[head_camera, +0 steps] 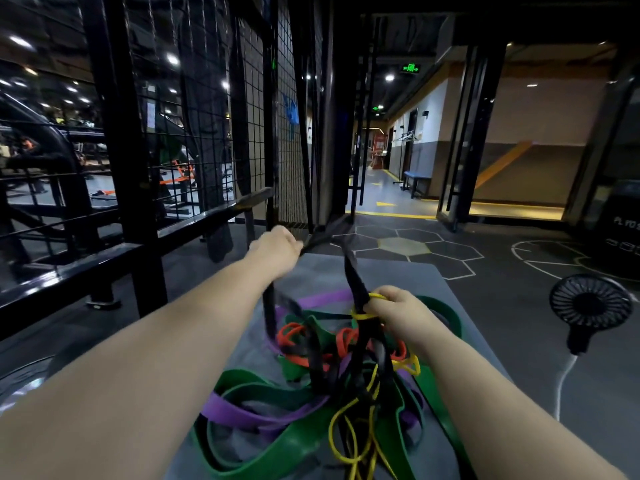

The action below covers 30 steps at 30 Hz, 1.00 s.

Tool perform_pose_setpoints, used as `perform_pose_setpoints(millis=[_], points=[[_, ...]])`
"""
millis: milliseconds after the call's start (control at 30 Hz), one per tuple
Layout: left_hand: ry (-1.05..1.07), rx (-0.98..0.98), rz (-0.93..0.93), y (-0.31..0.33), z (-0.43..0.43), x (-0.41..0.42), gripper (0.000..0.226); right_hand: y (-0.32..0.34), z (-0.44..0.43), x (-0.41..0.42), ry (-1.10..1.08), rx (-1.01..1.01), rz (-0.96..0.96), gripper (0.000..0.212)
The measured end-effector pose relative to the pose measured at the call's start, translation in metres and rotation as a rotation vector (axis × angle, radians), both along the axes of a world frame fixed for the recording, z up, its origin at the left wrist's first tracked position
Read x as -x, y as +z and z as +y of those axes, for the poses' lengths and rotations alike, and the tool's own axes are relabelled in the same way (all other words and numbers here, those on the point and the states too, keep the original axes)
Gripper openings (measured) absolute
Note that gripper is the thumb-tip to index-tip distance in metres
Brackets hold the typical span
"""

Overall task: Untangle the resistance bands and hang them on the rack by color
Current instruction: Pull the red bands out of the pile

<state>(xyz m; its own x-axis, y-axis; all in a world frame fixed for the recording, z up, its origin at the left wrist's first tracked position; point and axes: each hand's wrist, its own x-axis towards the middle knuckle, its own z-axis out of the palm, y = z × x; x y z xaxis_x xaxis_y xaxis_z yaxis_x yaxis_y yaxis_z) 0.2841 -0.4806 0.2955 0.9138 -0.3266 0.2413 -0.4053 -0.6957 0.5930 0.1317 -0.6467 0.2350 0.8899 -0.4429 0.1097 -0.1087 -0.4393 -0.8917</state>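
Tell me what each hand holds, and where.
Left hand grips the black band at its lifted top; right hand pinches the thin yellow band where it loops around the black band.

A grey mat [433, 278] lies on the dark floor. To its right stands 1 small black fan [588, 303], its round grille upright, with a white cable [562, 386] trailing from its base toward the near edge. Beyond the mat, white hexagon outlines mark the floor, and 1 yellow hexagon [403, 245] is filled in. A lit corridor opens further back, with a yellow arrow [385, 204] on the floor, a blue bench [417, 176] against the wall, an orange stripe [502, 164] slanting across it, and a green exit sign [411, 68] overhead.
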Motion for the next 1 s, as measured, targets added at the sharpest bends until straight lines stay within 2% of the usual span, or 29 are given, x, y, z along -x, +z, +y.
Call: perform_pose_setpoints(millis=[67, 133, 200, 267, 367, 533, 767, 1000], points=[[-0.065, -0.045, -0.091, -0.006, -0.004, 0.005, 0.029, 0.0, -0.001, -0.003, -0.005, 0.063, -0.008, 0.02], [-0.272, -0.023, -0.142, -0.007, -0.011, 0.019, 0.034, 0.001, 0.001, -0.005, -0.002, 0.159, 0.013, 0.021], [-0.48, -0.078, -0.087, -0.01, -0.021, 0.037, 0.032, 0.002, 0.004, -0.008, 0.015, 0.201, 0.019, 0.023], [-0.59, -0.191, 0.027, -0.019, -0.025, 0.048, 0.033, 0.003, 0.007, -0.008, 0.043, 0.194, -0.001, 0.025], [-0.592, -0.289, 0.038, -0.03, -0.023, 0.05, 0.036, 0.003, 0.008, -0.006, 0.061, 0.154, -0.015, 0.021], [-0.537, -0.27, 0.008, -0.041, -0.016, 0.044, 0.031, -0.002, 0.008, -0.007, 0.035, 0.006, -0.025, 0.017], [-0.597, -0.005, -0.056, -0.03, -0.012, 0.049, 0.026, -0.01, 0.006, -0.01, 0.001, 0.018, 0.084, 0.022], [-0.718, 0.314, 0.046, -0.03, -0.01, 0.052, 0.022, -0.012, 0.011, -0.005, 0.086, -0.179, 0.163, 0.02]])
